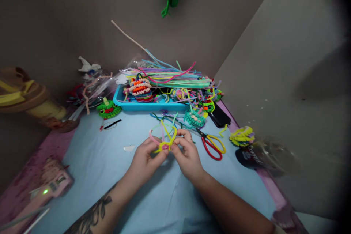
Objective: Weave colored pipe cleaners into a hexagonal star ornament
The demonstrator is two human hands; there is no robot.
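Observation:
Both hands hold one small pipe-cleaner piece [172,139] above the middle of the blue-covered table. It has yellow, pink and pale green strands bent into loops, with a pink flower-like bit at its front. My left hand [149,157] pinches its left side between thumb and fingers. My right hand [188,153] grips the right side near the pink bit, fingertips curled around the yellow strand. Just right of my right hand lie scissors [212,144] with one red and one yellow handle. Loose dark green and blue pipe cleaners [156,117] lie behind the piece.
A blue tray [153,106] at the back holds bundled pipe cleaners [175,78] and fuzzy figures. A green figure [108,109] sits left, a teal one [195,117] front right, a yellow one [241,136] further right. A black phone [219,116], a pink device [53,182] and a clear cup [274,157] are around.

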